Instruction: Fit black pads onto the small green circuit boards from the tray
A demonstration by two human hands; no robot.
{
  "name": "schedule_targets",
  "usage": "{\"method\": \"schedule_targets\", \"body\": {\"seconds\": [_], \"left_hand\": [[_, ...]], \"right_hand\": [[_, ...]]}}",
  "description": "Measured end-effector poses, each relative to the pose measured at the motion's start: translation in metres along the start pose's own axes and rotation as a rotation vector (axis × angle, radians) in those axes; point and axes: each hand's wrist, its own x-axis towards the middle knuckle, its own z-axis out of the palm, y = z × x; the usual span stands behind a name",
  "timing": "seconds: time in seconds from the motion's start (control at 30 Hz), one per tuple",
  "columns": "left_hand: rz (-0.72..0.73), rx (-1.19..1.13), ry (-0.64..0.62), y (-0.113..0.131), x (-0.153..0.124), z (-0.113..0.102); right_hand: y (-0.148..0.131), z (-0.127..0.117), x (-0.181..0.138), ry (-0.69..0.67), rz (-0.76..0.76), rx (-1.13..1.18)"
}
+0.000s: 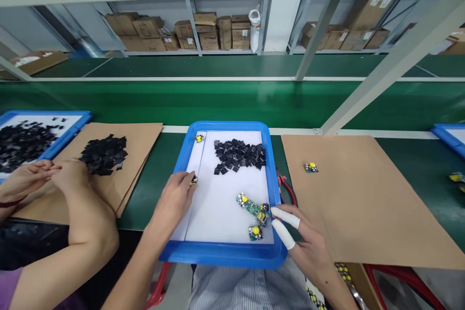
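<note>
My left hand (176, 198) is closed on a small circuit board (193, 181) over the left side of a blue-rimmed tray (223, 254), with the board mostly covered by the fingers. White finger cots cover two fingertips of my right hand (305, 242). Its fingers are a little apart at the tray's right rim, close to a cluster of circuit boards (252, 207) with yellow parts. Just below that cluster lies a single circuit board (255, 233). A heap of black square pieces (240, 154) covers the tray's upper right, and another circuit board (199, 139) sits at its upper left.
Red-handled pliers (286, 189) lie between the tray and a cardboard sheet (348, 203), which bears one circuit board (311, 167). At left, a co-worker's hands (54, 174) are beside a black pile (104, 154) on cardboard. A slanted metal post (388, 58) rises at right.
</note>
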Motion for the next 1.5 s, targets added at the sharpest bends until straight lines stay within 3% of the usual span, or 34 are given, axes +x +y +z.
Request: {"method": "schedule_targets", "body": {"seconds": [0.13, 0.33, 0.47, 0.63, 0.73, 0.83, 0.9, 1.0, 1.1, 1.27, 1.37, 1.5], "left_hand": [[-0.036, 0.107, -0.082, -0.020, 0.009, 0.003], [-0.085, 0.156, -0.124, -0.006, 0.008, 0.003], [-0.097, 0.156, -0.112, -0.006, 0.010, -0.001], [-0.079, 0.125, -0.108, -0.005, 0.007, -0.009], [-0.049, 0.085, -0.078, 0.013, -0.004, -0.010], [0.105, -0.111, -0.087, 0.045, -0.021, -0.008], [0.221, -0.245, -0.165, 0.066, -0.029, -0.009], [0.269, -0.264, -0.269, 0.079, -0.031, -0.016], [0.190, -0.147, -0.281, 0.062, -0.019, -0.024], [-0.074, 0.093, -0.273, 0.006, 0.003, -0.023], [-0.087, 0.100, -0.274, -0.014, 0.012, -0.021], [-0.081, 0.079, -0.220, -0.022, 0.040, -0.020]], "right_hand": [[0.010, -0.007, 0.000, -0.002, -0.049, -0.089], [0.020, -0.015, 0.021, -0.058, -0.092, -0.241], [0.023, -0.007, 0.057, -0.220, -0.096, -0.389], [0.013, 0.020, 0.112, -0.521, -0.055, -0.667], [0.010, 0.040, 0.139, -0.572, -0.032, -0.733], [0.012, 0.060, 0.156, -0.595, -0.011, -0.787], [0.013, 0.071, 0.161, -0.597, 0.001, -0.802], [0.012, 0.078, 0.162, -0.574, 0.015, -0.780], [0.010, 0.071, 0.156, -0.527, 0.020, -0.695], [0.017, 0.042, 0.124, -0.438, 0.048, -0.477], [0.030, 0.030, 0.097, -0.328, 0.123, -0.243], [0.044, 0.027, 0.071, -0.140, 0.273, 0.101]]}}
